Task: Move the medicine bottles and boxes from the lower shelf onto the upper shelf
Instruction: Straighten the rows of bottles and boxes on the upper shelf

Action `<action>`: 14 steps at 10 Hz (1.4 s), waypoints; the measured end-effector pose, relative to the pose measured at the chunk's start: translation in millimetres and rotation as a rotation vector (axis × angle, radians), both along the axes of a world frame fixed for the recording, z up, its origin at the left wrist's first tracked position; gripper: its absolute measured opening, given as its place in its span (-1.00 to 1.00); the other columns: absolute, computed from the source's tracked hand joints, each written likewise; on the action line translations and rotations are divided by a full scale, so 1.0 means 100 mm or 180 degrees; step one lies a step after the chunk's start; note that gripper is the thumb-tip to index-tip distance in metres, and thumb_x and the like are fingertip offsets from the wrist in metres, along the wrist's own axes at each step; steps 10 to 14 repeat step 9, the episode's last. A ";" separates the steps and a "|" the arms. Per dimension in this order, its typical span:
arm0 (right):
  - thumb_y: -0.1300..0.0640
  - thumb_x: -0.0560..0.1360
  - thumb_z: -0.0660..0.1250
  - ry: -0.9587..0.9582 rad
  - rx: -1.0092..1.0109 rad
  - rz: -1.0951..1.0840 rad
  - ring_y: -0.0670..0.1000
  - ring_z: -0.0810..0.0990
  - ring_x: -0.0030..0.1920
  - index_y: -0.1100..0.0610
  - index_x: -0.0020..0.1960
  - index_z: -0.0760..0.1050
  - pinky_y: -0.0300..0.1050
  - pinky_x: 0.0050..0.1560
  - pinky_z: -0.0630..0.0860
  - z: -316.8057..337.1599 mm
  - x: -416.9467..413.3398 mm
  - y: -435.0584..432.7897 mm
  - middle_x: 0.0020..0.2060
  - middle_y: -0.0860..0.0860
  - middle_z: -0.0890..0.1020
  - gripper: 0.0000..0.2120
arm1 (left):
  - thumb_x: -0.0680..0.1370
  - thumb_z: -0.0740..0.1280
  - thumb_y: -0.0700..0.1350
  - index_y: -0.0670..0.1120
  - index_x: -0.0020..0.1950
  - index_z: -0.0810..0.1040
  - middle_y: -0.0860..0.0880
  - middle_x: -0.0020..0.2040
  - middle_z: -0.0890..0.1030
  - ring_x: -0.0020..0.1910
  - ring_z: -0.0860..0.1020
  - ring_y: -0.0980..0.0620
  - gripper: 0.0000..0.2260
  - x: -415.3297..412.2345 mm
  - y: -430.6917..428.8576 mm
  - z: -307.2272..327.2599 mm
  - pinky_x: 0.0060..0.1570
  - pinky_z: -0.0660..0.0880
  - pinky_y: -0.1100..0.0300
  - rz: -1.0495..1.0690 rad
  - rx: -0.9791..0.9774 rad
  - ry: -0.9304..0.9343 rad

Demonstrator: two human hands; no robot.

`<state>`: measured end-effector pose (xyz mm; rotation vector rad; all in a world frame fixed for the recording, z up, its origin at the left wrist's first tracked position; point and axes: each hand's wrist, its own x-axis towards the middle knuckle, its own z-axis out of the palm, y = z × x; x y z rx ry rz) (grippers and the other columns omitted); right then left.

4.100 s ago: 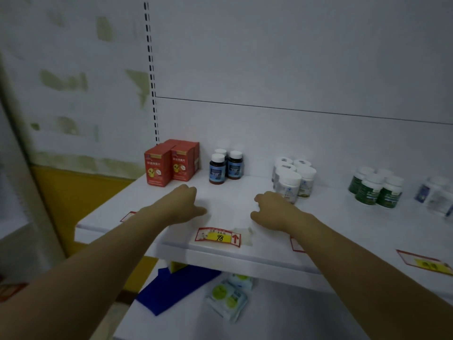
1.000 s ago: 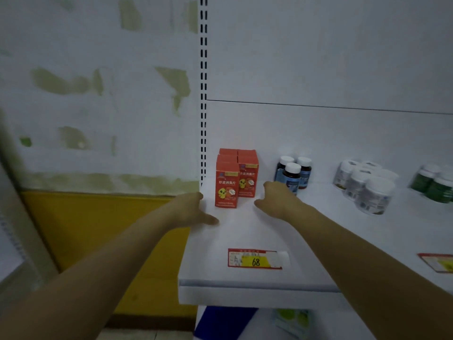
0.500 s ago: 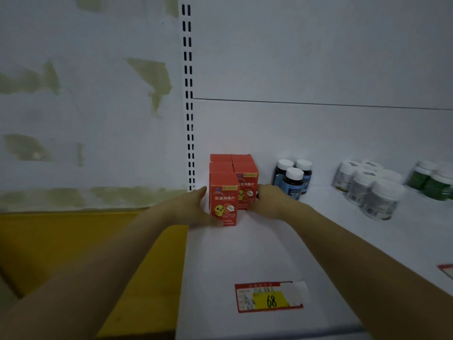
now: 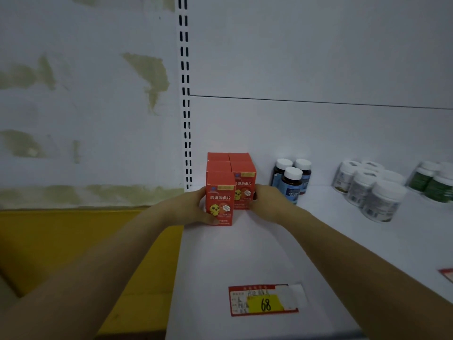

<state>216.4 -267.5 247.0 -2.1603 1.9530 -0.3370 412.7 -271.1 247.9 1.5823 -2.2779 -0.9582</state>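
Observation:
Several red medicine boxes stand in a tight block at the back left corner of the white shelf (image 4: 245,253). My left hand (image 4: 188,207) grips the front left red box (image 4: 219,200) from its left side, with the thumb across the lower front. My right hand (image 4: 267,202) holds the right side of the neighbouring red box (image 4: 245,185); its fingers are mostly hidden behind the box. Three dark bottles with white caps (image 4: 291,177) stand just right of my right hand.
White bottles (image 4: 367,190) and green bottles (image 4: 436,182) stand further right along the back. A red and yellow price tag (image 4: 263,300) marked 68 lies near the shelf's front edge. A slotted upright (image 4: 185,94) marks the shelf's left end, with a yellow wall band (image 4: 73,241) beyond.
Both hands have moved forward from the bare shelf top and closed in on the red boxes from either side. The view has come closer to the shelf's left end.

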 end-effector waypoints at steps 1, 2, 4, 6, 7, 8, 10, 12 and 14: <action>0.09 0.61 0.13 0.0038 -0.0020 0.0009 0.14 0.58 0.07 0.20 0.15 0.47 -0.10 -0.03 0.44 -0.02 -0.01 0.00 0.09 0.15 0.60 -0.75 | 0.45 0.43 0.02 0.14 0.48 0.17 0.05 0.39 0.43 0.33 0.41 0.01 -0.33 -0.01 0.01 0.00 0.26 0.29 0.17 0.0006 -0.0010 0.0029; 0.08 0.61 0.14 -0.0003 -0.0023 0.0005 0.12 0.58 0.05 0.20 0.15 0.47 -0.13 -0.04 0.44 -0.03 -0.03 -0.01 0.09 0.14 0.61 -0.75 | 0.46 0.43 -0.01 0.13 0.48 0.18 0.05 0.38 0.44 0.32 0.41 0.01 -0.34 -0.01 0.01 -0.01 0.22 0.28 0.20 -0.0005 0.0011 0.0111; 0.09 0.60 0.15 -0.0136 -0.0023 -0.0055 0.12 0.59 0.04 0.20 0.14 0.48 -0.10 -0.02 0.48 -0.06 -0.02 -0.07 0.07 0.14 0.62 -0.76 | 0.44 0.44 0.01 0.14 0.47 0.20 0.05 0.37 0.45 0.32 0.42 0.01 -0.34 0.01 -0.06 -0.04 0.36 0.30 0.07 -0.0016 0.0055 0.0047; 0.09 0.61 0.14 -0.0077 -0.0014 -0.0113 0.14 0.58 0.04 0.21 0.13 0.48 -0.13 -0.09 0.43 -0.07 -0.01 -0.09 0.07 0.16 0.61 -0.75 | 0.46 0.42 0.00 0.11 0.48 0.18 0.04 0.36 0.45 0.28 0.43 0.02 -0.33 -0.02 -0.02 -0.04 0.27 0.32 0.14 0.0024 0.0063 0.0091; 0.09 0.62 0.11 0.0113 0.0048 -0.0146 0.14 0.57 0.08 0.24 0.14 0.48 -0.07 0.01 0.48 -0.01 0.02 0.02 0.09 0.17 0.59 -0.72 | 0.44 0.45 -0.04 0.04 0.46 0.21 0.04 0.31 0.47 0.16 0.45 0.08 -0.34 -0.07 -0.02 -0.05 0.17 0.33 0.20 0.0116 0.0055 0.0136; 0.12 0.62 0.10 0.0291 -0.0005 -0.0105 0.15 0.55 0.12 0.28 0.15 0.47 -0.05 0.08 0.47 0.01 0.02 0.14 0.12 0.18 0.57 -0.71 | 0.36 0.50 -0.02 0.00 0.41 0.26 -0.01 0.26 0.51 0.19 0.49 0.02 -0.31 -0.08 -0.04 -0.13 0.22 0.42 0.09 0.0274 0.0024 0.0026; 0.12 0.60 0.14 0.0326 0.0067 -0.0082 0.16 0.52 0.17 0.27 0.22 0.43 -0.07 0.08 0.45 0.03 -0.04 0.28 0.18 0.19 0.54 -0.71 | 0.27 0.48 0.02 -0.01 0.37 0.30 -0.05 0.25 0.52 0.18 0.50 -0.04 -0.29 -0.08 0.01 -0.15 0.22 0.46 -0.03 0.0454 -0.0113 -0.0109; 0.12 0.60 0.14 0.0326 0.0067 -0.0082 0.16 0.52 0.17 0.27 0.22 0.43 -0.07 0.08 0.45 0.03 -0.04 0.28 0.18 0.19 0.54 -0.71 | 0.27 0.48 0.02 -0.01 0.37 0.30 -0.05 0.25 0.52 0.18 0.50 -0.04 -0.29 -0.08 0.01 -0.15 0.22 0.46 -0.03 0.0454 -0.0113 -0.0109; 0.12 0.60 0.14 0.0326 0.0067 -0.0082 0.16 0.52 0.17 0.27 0.22 0.43 -0.07 0.08 0.45 0.03 -0.04 0.28 0.18 0.19 0.54 -0.71 | 0.27 0.48 0.02 -0.01 0.37 0.30 -0.05 0.25 0.52 0.18 0.50 -0.04 -0.29 -0.08 0.01 -0.15 0.22 0.46 -0.03 0.0454 -0.0113 -0.0109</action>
